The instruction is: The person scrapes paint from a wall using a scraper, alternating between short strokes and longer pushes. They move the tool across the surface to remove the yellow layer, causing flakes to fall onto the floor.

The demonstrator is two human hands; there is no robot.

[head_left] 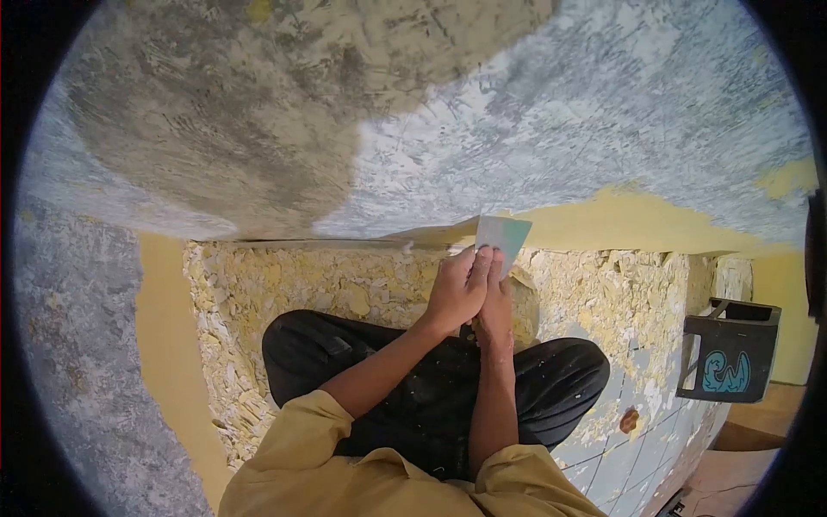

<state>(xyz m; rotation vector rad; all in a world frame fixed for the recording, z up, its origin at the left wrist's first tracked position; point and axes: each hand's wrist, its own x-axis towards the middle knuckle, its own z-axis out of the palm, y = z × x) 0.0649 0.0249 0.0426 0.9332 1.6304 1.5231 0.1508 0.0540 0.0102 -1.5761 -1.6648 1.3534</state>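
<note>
Head view, scraper: I see the scraper point(503, 234) at the foot of the wall point(431, 164), its broad edge up at the border of the yellow paint point(637, 215) and the mottled grey. Whether the edge presses or only hovers, I cannot tell.
Left grip: my left grip point(455, 297) is closed on the scraper, fingertips at the base of the blade. If they slid upward under a hard push, I judge the edge could nick them.
Right grip: my right grip point(494, 308) is clasped on the same tool, close against the left. The handle is mostly hidden, so I cannot judge how firm the hold is; dust on the skin could let it twist.
Blade angle: too steep, it could gouge the wall; too flat, it could skid over the paint and carry my knuckles into the plaster.
Flakes: loose flakes point(594, 274) lie thick along the wall base and around the dark trousers point(413, 388). Chips flying off could reach the face above, and debris could catch a knuckle on a low stroke.
Floor: flakes also dust the tiles point(594, 470), so a foot could slip on rising.
Stool: the black stool point(732, 358) stands well apart on the right, unlikely to snag an elbow.
</note>
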